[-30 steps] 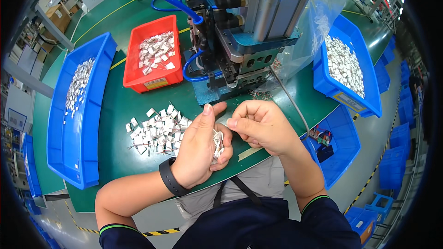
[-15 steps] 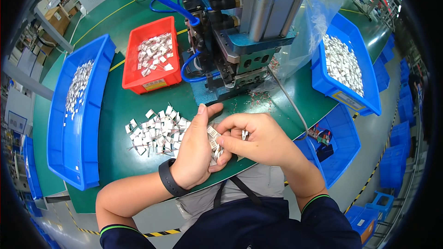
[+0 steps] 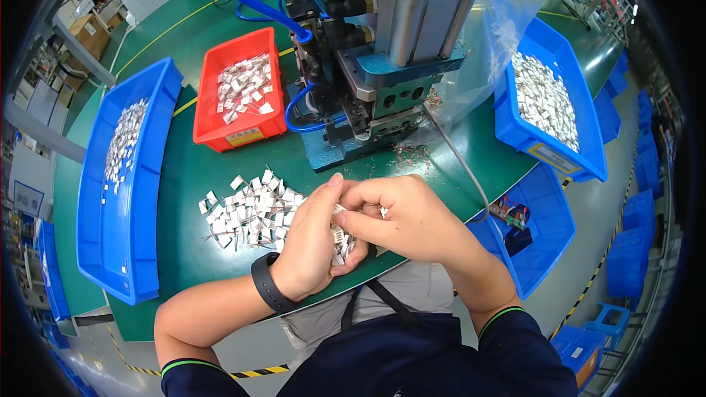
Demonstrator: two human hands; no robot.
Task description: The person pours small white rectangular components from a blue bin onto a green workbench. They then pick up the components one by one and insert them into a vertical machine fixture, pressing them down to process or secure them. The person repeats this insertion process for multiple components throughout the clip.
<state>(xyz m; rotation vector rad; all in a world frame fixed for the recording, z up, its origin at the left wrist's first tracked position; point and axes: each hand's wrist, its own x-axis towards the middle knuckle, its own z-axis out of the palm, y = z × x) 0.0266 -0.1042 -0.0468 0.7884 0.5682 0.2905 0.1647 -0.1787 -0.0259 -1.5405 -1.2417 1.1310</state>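
Note:
My left hand is cupped at the table's near edge, curled around a clump of small white connectors with thin pins or wires. Over its palm bends my right hand, thumb and fingers pinched together at the top of the clump; a bit of white shows between its fingers. Just left of my hands a loose pile of the same white connectors lies on the green table. Which single pieces the right fingertips grip is mostly hidden.
Straight ahead stands a pneumatic press with blue hoses. A red bin with white pieces is left of it. Blue bins flank the table, one at left and one at right. Another blue bin sits lower right, beside a grey cable.
My right hand has moved slightly left and closer over the left palm, its fingers now closing onto the clump. The left thumb leans further toward it. The view has shifted slightly.

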